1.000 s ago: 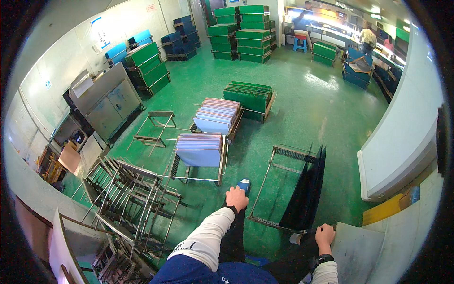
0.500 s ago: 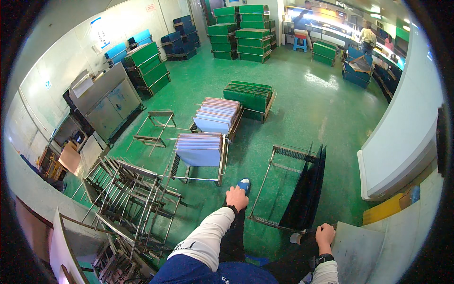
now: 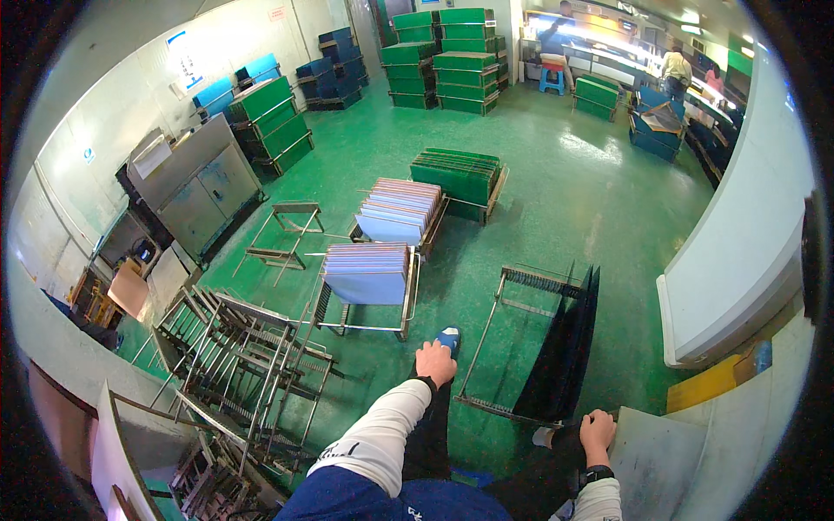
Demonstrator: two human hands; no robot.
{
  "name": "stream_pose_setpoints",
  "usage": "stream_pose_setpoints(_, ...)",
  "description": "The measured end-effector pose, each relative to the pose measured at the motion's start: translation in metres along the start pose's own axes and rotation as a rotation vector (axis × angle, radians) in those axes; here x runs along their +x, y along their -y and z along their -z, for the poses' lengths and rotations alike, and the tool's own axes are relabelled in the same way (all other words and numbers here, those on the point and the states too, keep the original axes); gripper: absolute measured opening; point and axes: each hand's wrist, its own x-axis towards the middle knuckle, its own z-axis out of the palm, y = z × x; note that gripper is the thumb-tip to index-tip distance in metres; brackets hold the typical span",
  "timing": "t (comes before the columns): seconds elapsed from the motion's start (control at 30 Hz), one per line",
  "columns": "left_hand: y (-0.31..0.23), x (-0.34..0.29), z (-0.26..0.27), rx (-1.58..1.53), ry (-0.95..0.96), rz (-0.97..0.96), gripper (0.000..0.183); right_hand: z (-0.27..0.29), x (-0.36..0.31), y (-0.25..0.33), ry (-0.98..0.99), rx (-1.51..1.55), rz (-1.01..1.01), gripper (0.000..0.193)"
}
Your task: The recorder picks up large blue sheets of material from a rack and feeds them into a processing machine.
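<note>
My left hand rests on my left knee, its fingers draped loosely over the front and nothing visible in it. On my right knee lies my right hand, fingers loosely bent and also without a visible object. In front of the right leg stands a slotted metal rack, with a few dark panels upright at its right end. Ahead of the left hand, another rack holds a row of light blue panels.
Farther ahead stand racks of pale blue panels and green panels. Tangled bare metal racks crowd the left, before a grey cabinet. Green stacks stand at the back. People are by a lit bench at far right.
Both hands stay on the knees, and the racks and panels have not moved. Far back at right, a person in pink shows slightly more.
</note>
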Motion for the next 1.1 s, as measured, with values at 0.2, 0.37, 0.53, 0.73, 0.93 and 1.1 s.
stream_pose_setpoints(0.2, -0.0012, -0.0007, 0.0022, 0.009, -0.003, -0.003, 0.028, -0.0020, 0.0007, -0.0019, -0.002, -0.001, 0.003, 0.016)
stream_pose_setpoints(0.37, -0.0025, -0.0009, 0.0053, 0.019, 0.022, 0.004, 0.029, -0.0039, 0.0011, -0.0040, -0.004, -0.006, 0.007, 0.016)
stream_pose_setpoints(0.53, -0.0002, -0.0002, 0.0013, 0.008, -0.003, 0.008, 0.028, -0.0048, 0.0005, -0.0034, -0.015, 0.008, 0.010, 0.016)
stream_pose_setpoints(0.73, -0.0007, -0.0003, -0.0002, -0.005, -0.016, 0.007, 0.027, -0.0042, 0.0004, -0.0041, -0.003, 0.010, 0.011, 0.015)
stream_pose_setpoints(0.93, -0.0009, -0.0007, 0.0002, 0.001, -0.017, 0.008, 0.026, -0.0037, 0.0008, -0.0031, 0.003, 0.004, -0.003, 0.015)
stream_pose_setpoints(1.1, -0.0011, -0.0004, 0.0005, 0.006, -0.012, 0.008, 0.026, -0.0047, 0.0008, -0.0036, -0.012, 0.004, 0.003, 0.016)
